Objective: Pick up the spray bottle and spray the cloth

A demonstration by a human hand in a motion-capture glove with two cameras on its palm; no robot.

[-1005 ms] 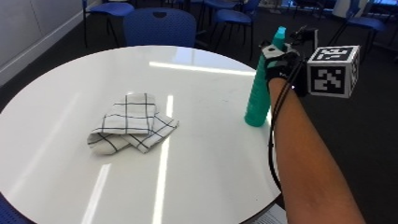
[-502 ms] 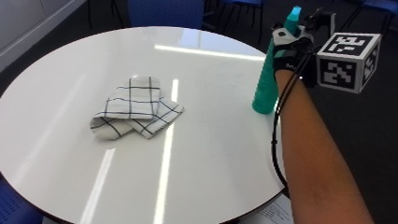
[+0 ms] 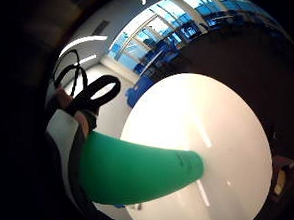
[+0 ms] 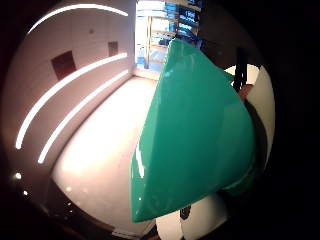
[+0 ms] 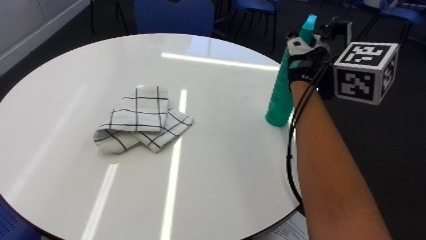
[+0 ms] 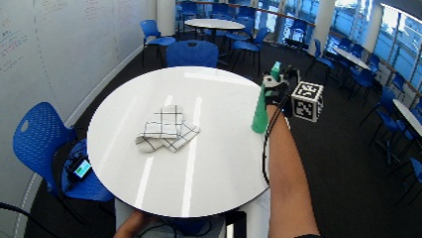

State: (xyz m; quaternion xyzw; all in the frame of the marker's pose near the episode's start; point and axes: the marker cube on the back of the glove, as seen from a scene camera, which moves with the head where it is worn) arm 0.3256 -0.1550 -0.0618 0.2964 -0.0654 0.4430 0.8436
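Note:
A tall teal spray bottle [image 5: 279, 95] stands near the right edge of the round white table [image 5: 219, 165]. My gloved right hand [image 5: 306, 60] grips the bottle's upper part, just under the nozzle, fingers curled round it. Its green body fills both palm views [image 3: 133, 174] [image 4: 195, 135]. A white cloth with dark checks [image 5: 140, 125] lies crumpled left of the table's centre, well apart from the bottle. In the wide outside view the bottle [image 6: 260, 116], hand [image 6: 274, 89] and cloth [image 6: 165, 130] show the same layout.
Blue chairs stand round the table, one at its far side [image 6: 191, 53] and one at its left [image 6: 46, 139]. The bare left hand [image 6: 131, 225] rests at the near edge. Bare tabletop lies between cloth and bottle.
The outside camera has shifted and come closer. My hand stays wrapped round the bottle's top; bottle and cloth keep their places on the table.

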